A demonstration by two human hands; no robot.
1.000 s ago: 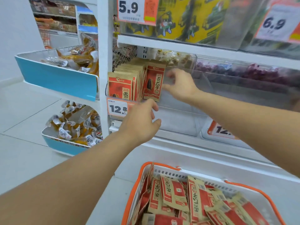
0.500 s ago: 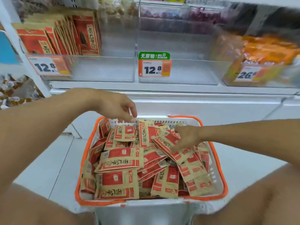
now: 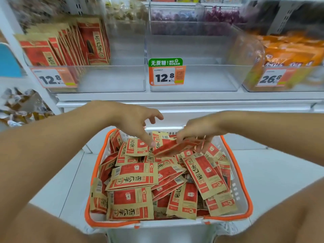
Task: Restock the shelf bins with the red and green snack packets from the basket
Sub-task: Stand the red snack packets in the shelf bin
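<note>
A white basket with an orange rim (image 3: pixel 233 160) stands in front of me, heaped with red and tan snack packets (image 3: pixel 135 178). My right hand (image 3: pixel 198 130) pinches one red packet (image 3: pixel 177 147) and holds it tilted just above the heap at the basket's far side. My left hand (image 3: pixel 135 121) hovers over the far left of the heap with fingers spread, one fingertip touching a packet. On the shelf, the left clear bin (image 3: pixel 112 79) holds a row of upright red packets (image 3: pixel 94 42) at its left end. The middle clear bin (image 3: pixel 201 79) holds nothing.
Orange price tags reading 12.8 hang on the left (image 3: pixel 54 78) and middle bins (image 3: pixel 166 75). The bin on the right (image 3: pixel 284 58) holds orange packages. A rack at far left (image 3: pixel 21 106) carries wrapped sweets. White floor (image 3: pixel 273 172) lies around the basket.
Both hands came down from the shelf bin to the basket. My right hand has since closed on a red packet and lifted it slightly; my left hand has spread over the heap.
</note>
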